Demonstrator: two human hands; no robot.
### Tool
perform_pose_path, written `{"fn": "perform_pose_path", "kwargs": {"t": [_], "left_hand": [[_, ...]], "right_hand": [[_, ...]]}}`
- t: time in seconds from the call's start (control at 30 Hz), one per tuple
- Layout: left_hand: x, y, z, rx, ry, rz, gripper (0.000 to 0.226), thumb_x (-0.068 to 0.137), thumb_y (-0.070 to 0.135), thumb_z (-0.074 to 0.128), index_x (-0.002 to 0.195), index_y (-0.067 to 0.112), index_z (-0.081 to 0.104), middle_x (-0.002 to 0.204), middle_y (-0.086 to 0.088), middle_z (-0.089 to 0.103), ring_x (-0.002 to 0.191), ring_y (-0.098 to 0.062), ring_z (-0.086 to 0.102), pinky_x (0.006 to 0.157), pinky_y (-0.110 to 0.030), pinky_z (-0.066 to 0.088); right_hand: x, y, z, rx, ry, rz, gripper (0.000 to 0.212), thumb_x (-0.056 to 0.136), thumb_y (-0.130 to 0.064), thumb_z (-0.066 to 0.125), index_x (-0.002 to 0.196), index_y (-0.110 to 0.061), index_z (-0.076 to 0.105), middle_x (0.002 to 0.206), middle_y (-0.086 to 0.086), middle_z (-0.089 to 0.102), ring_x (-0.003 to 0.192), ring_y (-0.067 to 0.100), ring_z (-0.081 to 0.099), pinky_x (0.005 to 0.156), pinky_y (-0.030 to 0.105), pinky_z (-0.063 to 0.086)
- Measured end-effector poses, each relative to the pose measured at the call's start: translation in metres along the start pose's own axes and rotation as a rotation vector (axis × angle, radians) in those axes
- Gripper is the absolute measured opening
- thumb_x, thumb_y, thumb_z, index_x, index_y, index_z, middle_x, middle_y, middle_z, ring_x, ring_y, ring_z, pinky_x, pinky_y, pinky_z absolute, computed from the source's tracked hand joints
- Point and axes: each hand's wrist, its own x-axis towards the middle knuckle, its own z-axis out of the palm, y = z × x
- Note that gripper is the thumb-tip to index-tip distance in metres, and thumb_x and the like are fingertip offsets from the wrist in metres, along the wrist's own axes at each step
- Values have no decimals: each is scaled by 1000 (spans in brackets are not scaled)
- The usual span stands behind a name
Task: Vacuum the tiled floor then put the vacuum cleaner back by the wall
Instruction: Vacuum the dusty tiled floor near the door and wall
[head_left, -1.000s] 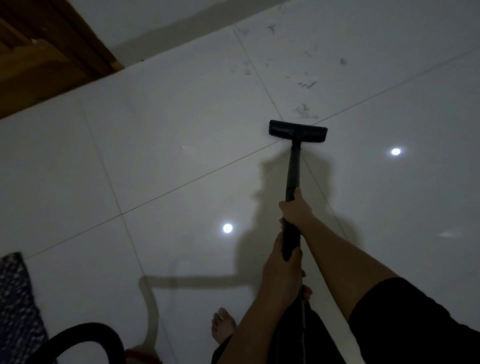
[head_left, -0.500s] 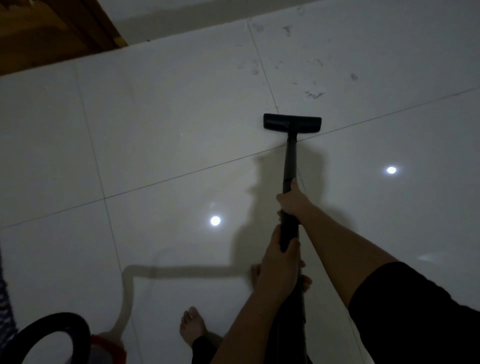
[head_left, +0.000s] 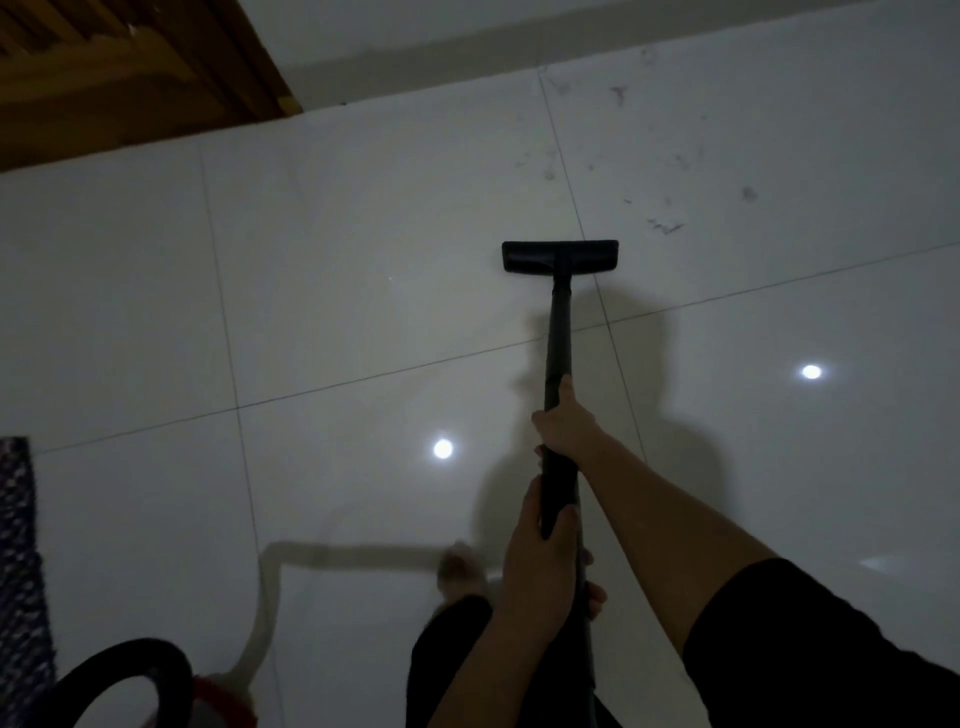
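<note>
Two hands wrapped round rigid black wand (head_left: 558, 332): right hand (head_left: 563, 423) ahead, left hand (head_left: 540, 566) behind. Floor head (head_left: 560, 256) flat on glossy tile (head_left: 363, 249), short of dust specks (head_left: 665, 226). Likely light, stiff; mid-shaft grip suits steering.

Tiled floor (head_left: 363, 260) (dusty): nozzle (head_left: 560, 256), rug (head_left: 18, 561).

- The person's right arm (head_left: 675, 514) is bare from the wrist up past the elbow, where a short black sleeve (head_left: 810, 644) covers the upper arm.
- The left forearm (head_left: 498, 670) is bare; no sleeve shows on it.
- Both hands are bare: no gloves, rings or watch can be made out.
- Dark legwear (head_left: 447, 644) covers the knee.
- A blurred bare foot (head_left: 460, 566) shows beyond it.
</note>
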Motion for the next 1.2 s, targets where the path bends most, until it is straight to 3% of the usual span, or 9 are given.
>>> {"fn": "perform_pose_path", "kwargs": {"t": [0.13,0.3,0.47,0.57,0.7,0.77,0.9,1.07,1.2], "left_hand": [[12,6,0,-25,4,-10,43,101,18,37,143,25,32,67,-10,50,27,-4,45,32,-14,39],[40,39,-7,-54,-43,-9,42,101,19,38,141,30,33,67,-10,51,29,-7,46,33,-18,43],[66,95,-45,-79,-78,5,39,101,23,39,136,37,34,69,-7,53,36,-12,48,34,-20,43],[79,124,-64,-140,-55,24,30,101,23,39,124,42,37,69,-8,52,38,-13,48,36,-21,43],[92,144,-80,-126,-59,28,31,100,23,42,123,43,44,70,-6,55,44,-14,49,46,-28,45],[95,154,-86,-126,-63,16,28,100,23,41,111,48,41,67,-6,55,38,-12,49,40,-25,46],[119,184,-91,-114,-82,37,29,100,24,42,112,50,38,65,-5,54,35,-12,49,37,-22,45],[149,224,-90,-99,-98,68,26,100,23,41,100,49,42,66,-6,53,36,-15,47,35,-20,42],[166,244,-73,-192,-51,52,29,100,21,42,114,46,40,59,-5,54,36,-13,45,35,-19,41]], "right_hand": [[7,-9,-1,-30,-5,-1,78,98,-10,43,154,-31,-7,115,21,53,58,20,53,45,26,44],[31,-43,-15,-26,30,15,78,98,-13,44,153,-32,-8,123,22,52,61,21,53,47,27,45],[54,-110,-8,-21,65,8,80,98,-13,46,153,-32,-8,129,25,49,62,22,53,59,33,51],[61,-156,2,-58,56,-22,80,97,-12,46,153,-32,-8,130,25,49,60,21,52,53,30,48],[68,-184,9,-68,44,7,80,97,-12,45,153,-34,-8,129,22,50,60,20,52,49,28,46],[72,-192,11,-67,37,16,79,98,-13,45,153,-35,-8,128,21,51,60,20,53,49,27,46],[88,-222,-1,-10,58,-5,80,97,-12,46,153,-35,-7,117,19,53,60,19,53,49,27,46],[111,-262,-21,-1,60,-28,80,98,-12,44,153,-34,-10,111,19,54,60,19,54,52,28,49],[124,-284,-39,-56,30,-34,79,98,-12,43,153,-34,-10,109,16,51,59,19,53,48,27,46]]}}
